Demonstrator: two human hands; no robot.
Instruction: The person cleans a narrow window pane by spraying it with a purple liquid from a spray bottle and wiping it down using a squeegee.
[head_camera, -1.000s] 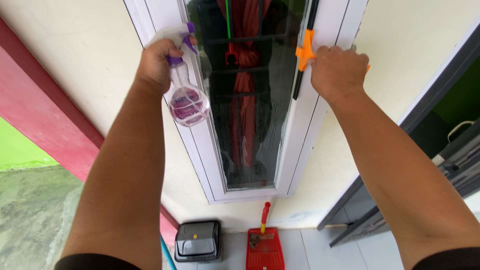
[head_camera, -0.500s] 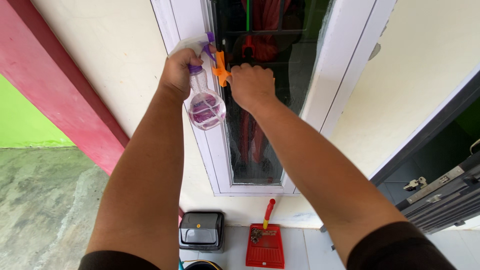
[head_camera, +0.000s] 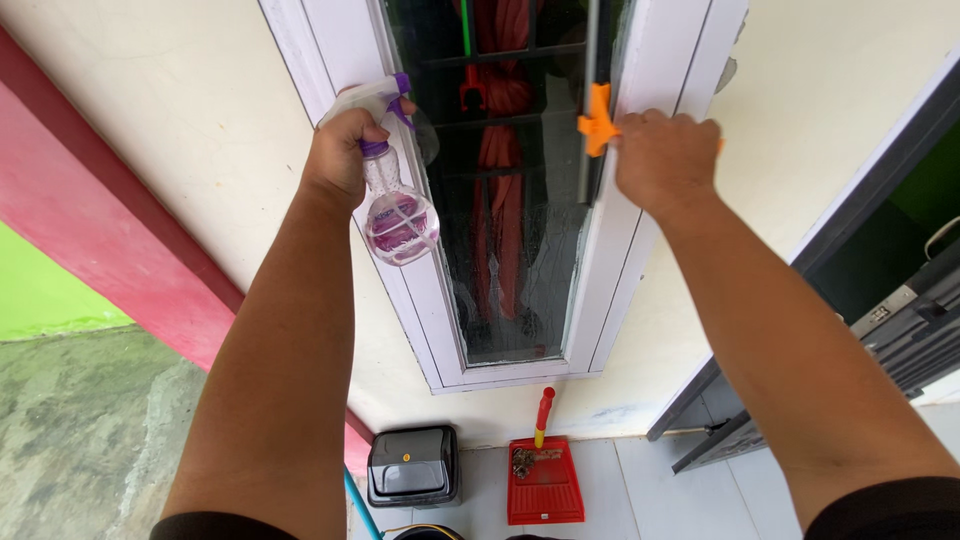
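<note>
While the glass (head_camera: 500, 250) was wet and streaked, wiping looked partly done.
The right hand (head_camera: 665, 160) gripped the orange squeegee (head_camera: 597, 122) at the pane's right edge; the left hand (head_camera: 345, 150) clasped a spray bottle (head_camera: 395, 215).

a clear round spray bottle (head_camera: 398, 215) with purple liquid hangs just left of the window glass (head_camera: 500, 220); its label (head_camera: 392, 214) is a pale purple band.

Wet glass pane (head_camera: 500, 250) open between hands, white frame (head_camera: 630, 200) hemming both sides, bars behind glass
</note>
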